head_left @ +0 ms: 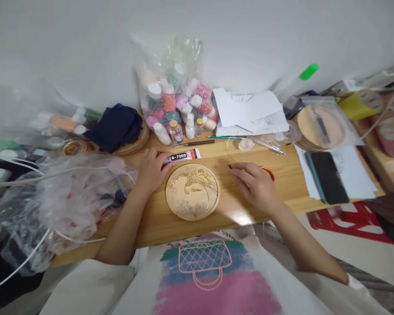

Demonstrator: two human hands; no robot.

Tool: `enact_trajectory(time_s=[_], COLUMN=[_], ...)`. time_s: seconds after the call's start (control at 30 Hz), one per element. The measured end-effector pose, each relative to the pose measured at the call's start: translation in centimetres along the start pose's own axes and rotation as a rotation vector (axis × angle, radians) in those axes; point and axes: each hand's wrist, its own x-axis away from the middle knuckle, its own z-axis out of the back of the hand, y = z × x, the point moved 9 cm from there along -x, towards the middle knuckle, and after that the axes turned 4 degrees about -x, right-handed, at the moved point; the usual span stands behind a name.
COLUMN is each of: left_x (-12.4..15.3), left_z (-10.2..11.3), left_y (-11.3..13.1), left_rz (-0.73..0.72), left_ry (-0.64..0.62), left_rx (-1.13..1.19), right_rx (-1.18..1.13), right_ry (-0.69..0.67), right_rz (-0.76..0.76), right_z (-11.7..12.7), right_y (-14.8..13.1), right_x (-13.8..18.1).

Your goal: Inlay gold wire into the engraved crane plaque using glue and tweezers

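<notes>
Head view
Left hand (153, 168): fingers closed around the rear end of the glue tube (183, 156); the tube lies flat on the wooden table (282, 183), pointing right, away from the palm.
Glue tube: white, black and red label; just above the upper rim of the round wooden disc (192, 191), not visibly touching it.
Right hand (254, 183): palm down on the table, fingers curled; thumb and forefinger pinch a small dark tip at their left end. Whether the thin gold wire (229, 146) arcing above joins that tip cannot be told.
Round wooden disc: carved bird pattern with gold lines; lies between both hands, nearer the left, apart from the right.
Red object (269, 172): partly hidden behind the right hand.
Bead bottles (179, 107): in a clear bag against the wall, well behind the tube.
</notes>
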Motion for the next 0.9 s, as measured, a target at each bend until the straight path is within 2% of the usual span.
enact_trajectory(time_s=[0.1,0.2,0.27,0.33,0.4,0.5,0.57,0.67,0.8,0.9], left_x=[0.1,0.4,0.6,1.0,1.0,0.3,-0.8,-2.5,-3.2,-3.1], left_z=[1.2,2.4,2.8,2.7,3.0,3.1,2.7,1.1,-1.5,-2.7], left_y=[1.5,6.1,9.7,12.7,14.1,13.7,11.9,8.7,7.4,7.0], left_rz=[-0.025,-0.176,-0.290,-0.395,-0.437,-0.416,-0.296,-0.086,-0.082,-0.086], left_ry=[0.006,-0.087,-0.173,-0.276,-0.295,-0.257,-0.177,-0.065,-0.040,-0.063], left_rx=[0.058,0.201,0.268,0.348,0.403,0.493,0.525,0.508,0.526,0.546], right_rx=[-0.213,-0.625,-0.904,-1.079,-1.189,-1.285,-1.262,-1.062,-0.795,-0.678], right_ry=[0.058,0.097,0.169,0.245,0.330,0.495,0.616,0.713,0.742,0.792], right_rz=[-0.144,-0.397,-0.500,-0.579,-0.648,-0.728,-0.768,-0.859,-0.994,-0.966], right_z=[0.4,-1.0,-2.1,-3.2,-3.9,-4.0,-3.5,-2.7,-3.0,-3.1], right_y=[-1.6,-2.1,-2.5,-2.4,-1.9,-0.6,0.3,1.2,1.2,0.3], right_x=[0.3,0.6,0.7,0.7,0.9,2.1,3.6,6.2,8.3,8.3])
